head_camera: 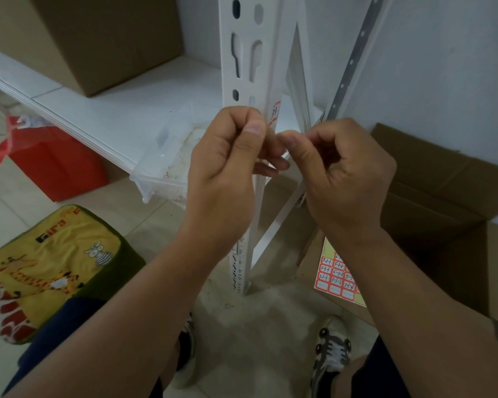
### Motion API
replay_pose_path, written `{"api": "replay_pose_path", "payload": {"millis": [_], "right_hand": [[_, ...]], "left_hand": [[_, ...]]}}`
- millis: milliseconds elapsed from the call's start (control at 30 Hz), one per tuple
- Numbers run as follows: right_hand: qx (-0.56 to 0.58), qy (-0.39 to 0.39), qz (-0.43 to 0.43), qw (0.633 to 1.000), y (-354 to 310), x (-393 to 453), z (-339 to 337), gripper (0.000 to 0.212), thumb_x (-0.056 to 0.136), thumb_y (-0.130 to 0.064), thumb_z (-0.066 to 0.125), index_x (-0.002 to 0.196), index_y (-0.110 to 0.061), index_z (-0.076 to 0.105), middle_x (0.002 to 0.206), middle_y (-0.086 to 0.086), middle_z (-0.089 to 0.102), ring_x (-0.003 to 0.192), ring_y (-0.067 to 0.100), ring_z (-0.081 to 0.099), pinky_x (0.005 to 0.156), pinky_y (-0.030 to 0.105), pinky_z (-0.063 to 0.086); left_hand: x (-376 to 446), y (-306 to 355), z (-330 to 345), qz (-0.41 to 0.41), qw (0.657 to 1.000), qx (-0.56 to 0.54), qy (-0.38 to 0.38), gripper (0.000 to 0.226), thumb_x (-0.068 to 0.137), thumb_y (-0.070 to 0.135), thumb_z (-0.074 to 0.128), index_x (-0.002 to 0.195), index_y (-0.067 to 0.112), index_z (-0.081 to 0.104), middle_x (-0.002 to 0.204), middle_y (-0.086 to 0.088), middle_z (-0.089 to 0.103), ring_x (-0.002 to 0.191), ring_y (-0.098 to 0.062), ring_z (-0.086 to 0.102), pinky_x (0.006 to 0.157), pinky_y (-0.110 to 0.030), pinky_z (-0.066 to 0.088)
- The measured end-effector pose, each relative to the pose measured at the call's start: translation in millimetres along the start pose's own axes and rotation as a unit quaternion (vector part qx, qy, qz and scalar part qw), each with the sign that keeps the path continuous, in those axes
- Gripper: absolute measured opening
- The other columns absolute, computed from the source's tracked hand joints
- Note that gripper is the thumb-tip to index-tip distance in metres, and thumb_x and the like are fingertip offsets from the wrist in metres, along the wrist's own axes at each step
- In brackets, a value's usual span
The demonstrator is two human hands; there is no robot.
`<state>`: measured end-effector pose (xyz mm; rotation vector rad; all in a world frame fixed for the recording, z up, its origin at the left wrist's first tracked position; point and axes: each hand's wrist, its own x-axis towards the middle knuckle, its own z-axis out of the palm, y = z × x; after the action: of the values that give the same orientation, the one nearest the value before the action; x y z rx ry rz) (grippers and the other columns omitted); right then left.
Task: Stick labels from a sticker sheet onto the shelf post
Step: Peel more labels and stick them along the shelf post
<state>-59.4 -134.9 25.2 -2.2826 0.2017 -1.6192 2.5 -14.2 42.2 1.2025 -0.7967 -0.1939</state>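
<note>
The white slotted shelf post (243, 67) stands upright in the middle. A red-bordered label (275, 112) with handwriting lies on the post's right edge, its lower end hidden by my fingers. My left hand (230, 162) grips the post, thumb on the front face just below the label and fingers curled round behind. My right hand (339, 173) has curled fingers, and its thumb and forefinger pinch at the label's lower end by the post's edge. The sticker sheet (335, 280), with red-bordered handwritten labels, lies on a cardboard box at lower right, partly under my right forearm.
An open cardboard box (443, 196) sits at right and a closed one (98, 38) on the white shelf board (104, 110). A clear plastic tray (167, 165) overhangs that board. A red bin (55, 168) and a yellow giraffe cushion (41, 268) are at left. My shoes (331, 351) stand on the tile floor.
</note>
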Motion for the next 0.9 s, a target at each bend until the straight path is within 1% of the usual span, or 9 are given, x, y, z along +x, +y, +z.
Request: {"api": "replay_pose_path", "payload": {"millis": [133, 233, 333, 400, 467, 567, 633, 767, 900], "right_hand": [[0.039, 0.003, 0.049, 0.998, -1.4, -0.1, 3.6, 0.047, 0.096, -0.041, 0.050, 0.076, -0.001, 0.064, 0.067, 0.006, 0.060, 0.059, 0.016, 0.056, 0.053, 0.030, 0.045], [0.084, -0.015, 0.096, 0.992, -2.9, -3.0, 7.0, 0.028, 0.097, -0.025, 0.053, 0.083, -0.003, 0.064, 0.072, -0.003, 0.057, 0.062, 0.011, 0.055, 0.054, 0.026, 0.045], [0.093, -0.031, 0.096, 0.991, -7.4, -5.1, 7.8, 0.016, 0.096, -0.014, 0.052, 0.095, -0.002, 0.063, 0.086, -0.005, 0.058, 0.074, 0.008, 0.056, 0.060, 0.017, 0.046], [0.079, -0.033, 0.069, 0.994, -9.7, -5.1, 8.2, 0.016, 0.095, -0.010, 0.054, 0.102, 0.001, 0.062, 0.093, -0.002, 0.059, 0.081, 0.009, 0.057, 0.064, 0.015, 0.048], [0.066, -0.030, 0.039, 0.997, -10.5, -4.8, 9.0, 0.016, 0.094, -0.006, 0.056, 0.105, 0.003, 0.063, 0.096, 0.002, 0.061, 0.084, 0.011, 0.058, 0.066, 0.016, 0.050], [0.060, -0.033, 0.013, 0.998, -11.3, -3.6, 11.0, 0.017, 0.094, -0.004, 0.058, 0.109, 0.002, 0.064, 0.099, 0.010, 0.067, 0.088, 0.015, 0.061, 0.069, 0.017, 0.051], [0.064, -0.034, 0.009, 0.997, -12.2, -2.5, 12.4, 0.019, 0.094, -0.004, 0.058, 0.110, 0.003, 0.065, 0.101, 0.011, 0.067, 0.090, 0.014, 0.061, 0.071, 0.014, 0.050], [0.059, -0.017, 0.003, 0.998, -13.3, -1.8, 15.1, 0.018, 0.092, -0.002, 0.061, 0.109, 0.004, 0.066, 0.100, 0.013, 0.069, 0.091, 0.016, 0.063, 0.075, 0.016, 0.052], [0.039, 0.000, -0.018, 0.999, -13.5, -1.1, 16.2, 0.017, 0.092, -0.001, 0.062, 0.106, 0.005, 0.067, 0.097, 0.014, 0.070, 0.089, 0.016, 0.064, 0.077, 0.020, 0.053]], "left_hand": [[9.0, -2.2, -10.9, -0.007, 0.997, 0.053, 0.060, 0.031, 0.104, 0.014, 0.032, 0.079, 0.013, 0.050, 0.067, 0.000, 0.057, 0.064, -0.021, 0.061, 0.066, -0.030, 0.054], [21.9, -6.7, -32.3, -0.012, 0.983, 0.112, 0.147, 0.039, 0.103, 0.013, 0.036, 0.066, 0.017, 0.048, 0.050, 0.004, 0.051, 0.049, -0.015, 0.055, 0.055, -0.030, 0.051], [35.7, -20.5, -54.0, -0.076, 0.962, 0.223, 0.139, 0.043, 0.097, 0.014, 0.044, 0.054, 0.014, 0.050, 0.047, 0.001, 0.052, 0.044, -0.010, 0.057, 0.065, -0.037, 0.059], [46.1, -36.2, -65.1, -0.137, 0.943, 0.282, 0.112, 0.036, 0.093, 0.016, 0.046, 0.060, 0.006, 0.056, 0.055, -0.001, 0.059, 0.055, -0.014, 0.064, 0.077, -0.045, 0.060], [55.1, -51.2, -73.3, -0.169, 0.923, 0.334, 0.093, 0.032, 0.095, 0.020, 0.045, 0.077, 0.002, 0.064, 0.072, -0.004, 0.068, 0.072, -0.020, 0.067, 0.079, -0.044, 0.059], [63.9, -69.4, -80.2, -0.179, 0.898, 0.395, 0.069, 0.025, 0.098, 0.019, 0.047, 0.104, 0.015, 0.071, 0.105, 0.000, 0.071, 0.082, -0.020, 0.067, 0.059, -0.025, 0.048], [66.6, -78.8, -83.0, -0.186, 0.879, 0.436, 0.057, 0.029, 0.098, 0.016, 0.050, 0.122, 0.023, 0.064, 0.113, 0.004, 0.066, 0.078, -0.013, 0.062, 0.054, -0.017, 0.039], [72.4, -87.8, -84.9, -0.199, 0.850, 0.480, 0.085, 0.023, 0.097, 0.013, 0.049, 0.109, 0.015, 0.068, 0.106, -0.002, 0.068, 0.079, -0.017, 0.060, 0.067, -0.027, 0.047], [74.5, -90.2, -85.5, -0.225, 0.857, 0.456, 0.081, 0.027, 0.098, 0.012, 0.043, 0.105, 0.006, 0.069, 0.105, -0.010, 0.069, 0.086, -0.028, 0.065, 0.078, -0.036, 0.055]]}}
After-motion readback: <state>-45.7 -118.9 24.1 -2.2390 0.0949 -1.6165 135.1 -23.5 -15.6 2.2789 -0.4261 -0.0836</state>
